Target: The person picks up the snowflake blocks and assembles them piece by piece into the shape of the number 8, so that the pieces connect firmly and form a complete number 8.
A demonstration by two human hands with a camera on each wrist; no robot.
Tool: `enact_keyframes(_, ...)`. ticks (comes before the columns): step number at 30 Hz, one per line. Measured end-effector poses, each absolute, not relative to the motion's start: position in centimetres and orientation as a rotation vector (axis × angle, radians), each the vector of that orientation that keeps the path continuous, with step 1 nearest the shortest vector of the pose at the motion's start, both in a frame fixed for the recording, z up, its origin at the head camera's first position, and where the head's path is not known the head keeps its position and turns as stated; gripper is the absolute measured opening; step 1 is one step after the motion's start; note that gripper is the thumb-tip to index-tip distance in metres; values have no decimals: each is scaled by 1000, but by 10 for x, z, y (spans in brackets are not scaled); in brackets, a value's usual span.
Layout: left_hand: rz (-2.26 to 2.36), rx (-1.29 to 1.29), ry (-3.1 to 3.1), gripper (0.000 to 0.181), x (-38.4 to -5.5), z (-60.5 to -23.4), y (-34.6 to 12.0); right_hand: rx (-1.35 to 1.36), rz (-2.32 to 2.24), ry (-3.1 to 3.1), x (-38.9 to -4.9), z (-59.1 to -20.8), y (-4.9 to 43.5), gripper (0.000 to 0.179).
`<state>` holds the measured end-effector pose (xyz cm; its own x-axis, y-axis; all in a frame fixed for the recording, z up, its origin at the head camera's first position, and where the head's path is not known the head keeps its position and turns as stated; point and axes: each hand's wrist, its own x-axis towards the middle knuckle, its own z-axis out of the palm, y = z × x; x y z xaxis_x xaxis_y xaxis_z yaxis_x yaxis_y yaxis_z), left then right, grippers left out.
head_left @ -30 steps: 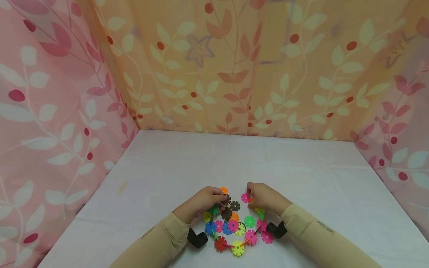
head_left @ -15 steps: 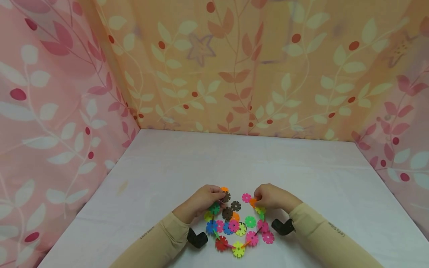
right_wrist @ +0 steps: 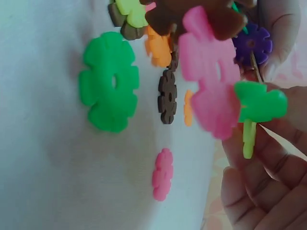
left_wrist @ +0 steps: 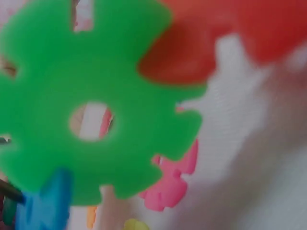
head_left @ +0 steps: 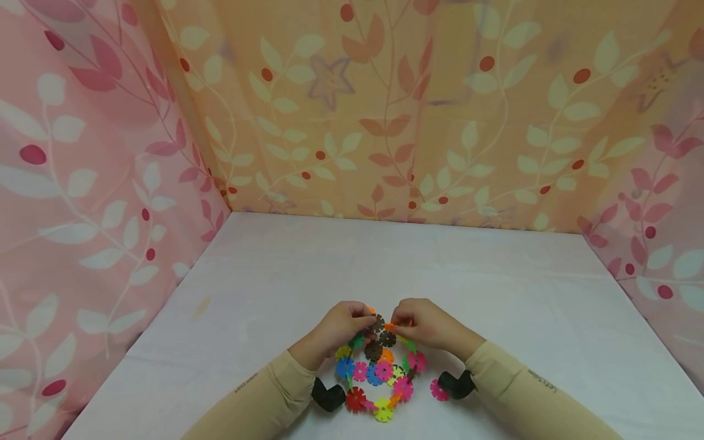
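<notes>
Colourful notched plastic flower discs are joined into a looped chain, with a red disc (head_left: 355, 399), a yellow disc (head_left: 383, 410) and a blue disc (head_left: 344, 367) along its near and left side. My left hand (head_left: 342, 327) pinches a brown disc (head_left: 377, 322) at one end. Just to its right, my right hand (head_left: 431, 322) pinches the other end at an orange disc (head_left: 389, 327). The fingertips face each other a short way apart. In the right wrist view, pink (right_wrist: 211, 76) and green (right_wrist: 261, 101) chain discs hang near the fingers. A green chain disc (left_wrist: 96, 163) fills much of the left wrist view.
Several loose discs lie inside the loop, among them a brown disc (head_left: 373, 351) and a pink disc (head_left: 360, 371). Another pink disc (head_left: 439, 390) lies by the black right wrist camera (head_left: 458, 384). Patterned curtains (head_left: 385, 122) enclose the white table (head_left: 352, 263).
My right hand first shifted right to the orange disc, then came left with it toward my left hand. The chain's right side swung left. My left hand has hardly moved.
</notes>
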<state>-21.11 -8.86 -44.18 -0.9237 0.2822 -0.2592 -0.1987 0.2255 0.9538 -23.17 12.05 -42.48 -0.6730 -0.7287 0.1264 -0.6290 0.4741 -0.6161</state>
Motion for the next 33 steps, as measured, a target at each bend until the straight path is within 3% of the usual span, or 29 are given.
enact_keyframes(20, 1808, 18, 2128, 18, -210, -446, -89, -1458, -963, 2696, -229, -430, 104, 14)
enact_keyframes(33, 1740, 117, 2111, 20, -210, -446, -96, -1420, -829, 2719, -228, -426, 106, 10)
